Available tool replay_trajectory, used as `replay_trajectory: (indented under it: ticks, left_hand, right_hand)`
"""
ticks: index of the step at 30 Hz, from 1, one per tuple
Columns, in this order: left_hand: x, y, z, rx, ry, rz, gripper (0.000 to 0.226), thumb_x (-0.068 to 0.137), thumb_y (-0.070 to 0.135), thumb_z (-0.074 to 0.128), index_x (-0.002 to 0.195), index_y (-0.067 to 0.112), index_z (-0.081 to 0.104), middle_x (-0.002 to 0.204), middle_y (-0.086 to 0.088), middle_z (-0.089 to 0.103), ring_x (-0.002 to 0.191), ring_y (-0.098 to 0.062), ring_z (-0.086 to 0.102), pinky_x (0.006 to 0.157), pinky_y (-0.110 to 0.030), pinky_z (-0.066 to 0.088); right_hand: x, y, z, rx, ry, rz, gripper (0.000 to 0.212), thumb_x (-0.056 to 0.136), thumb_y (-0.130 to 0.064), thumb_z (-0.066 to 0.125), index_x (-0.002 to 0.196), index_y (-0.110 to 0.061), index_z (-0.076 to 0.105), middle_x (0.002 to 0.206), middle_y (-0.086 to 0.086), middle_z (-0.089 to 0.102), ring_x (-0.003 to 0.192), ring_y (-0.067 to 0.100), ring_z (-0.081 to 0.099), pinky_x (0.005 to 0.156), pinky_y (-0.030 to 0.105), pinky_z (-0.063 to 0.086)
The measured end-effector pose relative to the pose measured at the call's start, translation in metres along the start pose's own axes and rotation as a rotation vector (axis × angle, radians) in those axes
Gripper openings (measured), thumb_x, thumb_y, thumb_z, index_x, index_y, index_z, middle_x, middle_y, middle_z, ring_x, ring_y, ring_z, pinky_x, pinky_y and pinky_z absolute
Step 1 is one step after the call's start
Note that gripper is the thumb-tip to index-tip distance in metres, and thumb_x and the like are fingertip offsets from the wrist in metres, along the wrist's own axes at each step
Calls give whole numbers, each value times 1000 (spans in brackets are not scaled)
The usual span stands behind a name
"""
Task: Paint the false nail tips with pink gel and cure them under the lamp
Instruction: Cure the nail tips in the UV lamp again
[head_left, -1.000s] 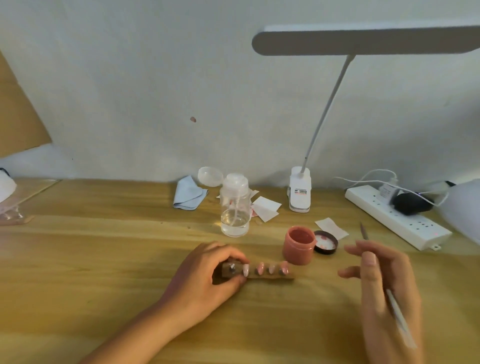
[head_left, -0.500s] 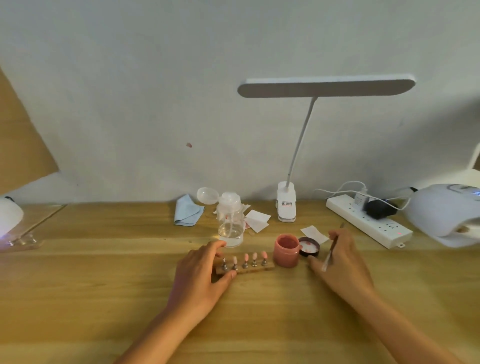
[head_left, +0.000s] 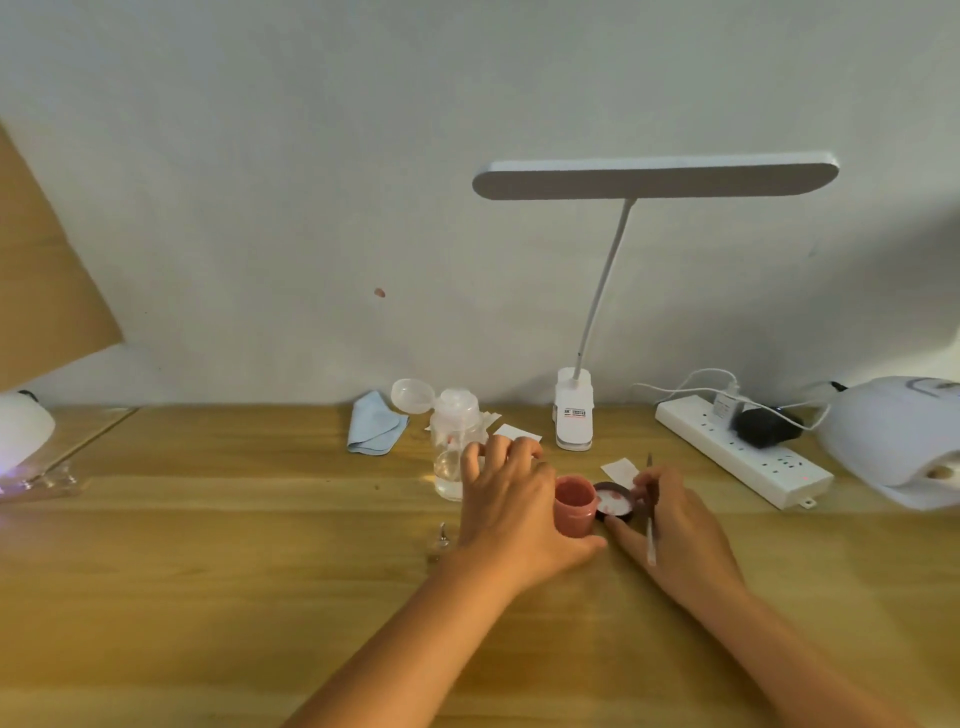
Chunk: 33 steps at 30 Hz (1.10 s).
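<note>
At the far left edge a white thing (head_left: 23, 431) is glowing violet; we cannot tell what it is. On the table (head_left: 208, 571), a cloth (head_left: 374, 431) is lying near the wall and a bottle (head_left: 457, 447) is standing beside it.

A small metal peg (head_left: 442, 538) is peeking out beside the left wrist. We are taking it for the end of the nail holder. The tips are hidden under the left hand (head_left: 511, 512), so we cannot count the painted ones. This hand is lying with fingers spread and loose, grasping nothing, and the jar (head_left: 574, 506) is sitting between its thumb and forefinger. The lid (head_left: 615, 501), smeared pink, is touching the jar.

The right hand (head_left: 680, 535) is pinching the brush (head_left: 649, 525), dark end toward the wall. The curing lamp (head_left: 893, 441) is standing at the far right, well apart.

We are judging that gel is being loaded. Next, the left hand needs to steady the jar, and the brush must turn and dip lightly.
</note>
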<state>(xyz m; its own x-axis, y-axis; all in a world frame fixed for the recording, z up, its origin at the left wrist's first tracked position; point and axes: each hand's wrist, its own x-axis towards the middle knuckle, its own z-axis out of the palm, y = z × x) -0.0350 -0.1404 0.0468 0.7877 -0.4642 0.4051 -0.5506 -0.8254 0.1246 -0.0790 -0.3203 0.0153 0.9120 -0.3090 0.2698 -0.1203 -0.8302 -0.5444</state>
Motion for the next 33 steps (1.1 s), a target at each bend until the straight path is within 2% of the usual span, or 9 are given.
replay_trajectory:
  ticks: [5,10,12,15,18,22,26,29,33]
  left_hand:
    - [4,11,13,22,73,-63,55,76,66,59,112,24,57,124,7,49,120,-23,34,101,-43,22]
    - [-1,23,16,-150,135,13,50,76,52,67,113,27,44,109,10,62,105,-18,52,93,-36,35]
    - [-5,32,17,-286,139,38,49,79,49,69,113,29,41,106,10,65,92,-15,59,80,-28,41]
    - [-10,47,23,-444,121,-13,52,79,54,69,112,33,35,105,12,64,82,-9,55,65,-21,33]
    - [-12,57,34,-523,88,-76,56,79,57,68,116,34,33,110,12,61,91,-8,53,71,-24,35]
    - [-9,62,43,-583,28,-77,65,80,49,67,128,29,27,121,10,60,112,-13,51,85,-25,42]
    - [-9,60,50,-625,33,-121,61,76,44,59,125,29,25,121,12,60,114,-11,45,88,-26,42]
    - [-8,58,54,-656,36,-147,62,71,47,54,124,33,26,116,12,58,108,-8,43,85,-24,42]
    - [-7,55,57,-679,37,-153,67,76,41,65,130,32,27,117,10,56,111,-7,42,88,-23,41]
  right_hand:
    - [-5,2,-12,51,82,-131,50,77,-31,79,112,-17,47,101,-4,56,96,17,55,76,36,50]
    - [-12,2,-43,100,20,-251,51,74,-24,81,106,-21,42,95,-5,56,88,19,58,76,41,52]
    - [-14,6,-55,151,0,-279,51,73,-15,81,106,-16,43,97,0,57,92,21,60,82,44,53]
    - [-15,12,-67,215,-24,-301,51,74,-12,80,107,-18,41,101,-2,61,105,13,62,89,38,53]
    - [-14,15,-71,222,-38,-343,54,73,-15,81,107,-24,40,104,-7,59,107,5,61,87,28,53]
    - [-3,10,-68,187,-140,-432,50,76,-24,78,110,-25,41,108,-13,59,107,6,61,86,29,54]
    - [11,4,-66,155,-224,-427,42,72,-42,70,106,-34,46,102,-18,63,102,5,64,83,33,54]
    - [22,-1,-67,137,-294,-428,39,75,-35,75,104,-30,50,97,-8,67,95,14,66,82,39,54]
    - [31,-10,-71,61,-368,-417,37,80,-30,78,105,-23,52,100,-8,67,95,13,65,84,37,54]
